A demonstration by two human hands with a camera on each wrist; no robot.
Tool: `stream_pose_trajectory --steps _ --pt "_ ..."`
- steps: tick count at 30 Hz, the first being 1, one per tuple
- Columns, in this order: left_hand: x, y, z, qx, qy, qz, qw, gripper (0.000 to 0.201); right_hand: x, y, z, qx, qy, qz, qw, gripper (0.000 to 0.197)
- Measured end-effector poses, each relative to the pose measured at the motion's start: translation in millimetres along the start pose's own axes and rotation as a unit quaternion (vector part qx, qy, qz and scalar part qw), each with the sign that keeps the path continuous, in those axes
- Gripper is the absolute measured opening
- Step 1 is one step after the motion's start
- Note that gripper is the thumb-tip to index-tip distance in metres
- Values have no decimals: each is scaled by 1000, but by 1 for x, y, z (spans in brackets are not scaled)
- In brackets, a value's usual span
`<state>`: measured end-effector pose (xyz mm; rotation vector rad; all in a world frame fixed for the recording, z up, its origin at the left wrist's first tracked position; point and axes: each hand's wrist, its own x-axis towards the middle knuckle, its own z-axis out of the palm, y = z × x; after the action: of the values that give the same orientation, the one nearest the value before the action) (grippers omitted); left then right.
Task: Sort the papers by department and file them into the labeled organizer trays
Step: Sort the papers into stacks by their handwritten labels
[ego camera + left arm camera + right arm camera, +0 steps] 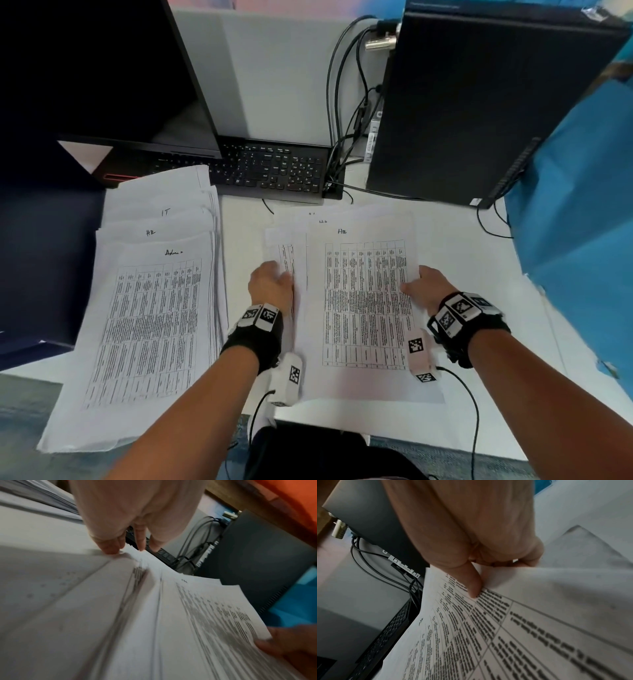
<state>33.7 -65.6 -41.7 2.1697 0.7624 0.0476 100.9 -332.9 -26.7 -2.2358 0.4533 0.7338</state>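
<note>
A stack of printed table sheets lies mid-desk. Its top sheet (363, 301) is hand-marked "HR". My right hand (426, 286) pinches that sheet's right edge, with the thumb (472, 582) on top and the fingers curled beneath the lifted sheet (488, 628). My left hand (270, 284) rests on the left edge of the lower sheets, and its fingertips (109, 546) touch the paper (197, 615). On the left lies a fanned pile (147, 308) whose headings read "IT", "HR" and "Admin". No labeled trays are plainly in view.
Behind the papers sit a black keyboard (270, 171) and a dark monitor (96, 68). A black computer tower (479, 102) with cables (346, 120) stands at the back right, beside a blue partition (582, 222). A dark box-like thing (44, 257) borders the left pile.
</note>
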Motion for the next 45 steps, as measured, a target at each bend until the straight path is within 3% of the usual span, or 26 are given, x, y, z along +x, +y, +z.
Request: stream_pose_trajectory --steps 2,5,10,13,17,25,28,32,34,36,38,41,45 --pt "5 -3 -6 1 -18 -58 998 45 1 2 0 -1 -1 -6 1000 39" --pt "8 -5 -12 -17 -28 -67 997 50 0 3 1 12 -2 -17 1000 26" --pt "14 -8 -9 -33 -37 -77 996 50 -1 3 1 16 10 -19 1000 25" --pt "16 -5 -8 5 -55 -55 997 58 -1 4 3 -3 14 -22 1000 30" --pt "33 11 -14 84 -65 2 994 52 -5 3 3 -7 -10 -29 999 25" --pt "75 30 -27 270 -186 65 942 73 -2 5 2 -14 -33 -40 999 29" --pt "82 32 -29 297 -189 70 933 75 0 6 0 -23 -15 -37 999 30" --pt "88 38 -26 364 -152 73 916 51 2 8 0 -21 -8 -39 999 32" --pt "87 37 -22 313 -95 77 942 35 1 9 0 -9 -14 -44 999 34" --pt "81 34 -19 178 -64 67 980 25 1 9 0 21 -16 -54 998 32" --pt "72 28 -16 25 -63 25 997 25 -2 9 -1 60 -17 -53 997 29" --pt "58 20 -11 -161 -55 -35 985 32 -6 8 1 81 -19 -54 995 19" --pt "55 21 -11 -228 -85 -89 966 29 -11 11 0 53 -12 -101 993 22"
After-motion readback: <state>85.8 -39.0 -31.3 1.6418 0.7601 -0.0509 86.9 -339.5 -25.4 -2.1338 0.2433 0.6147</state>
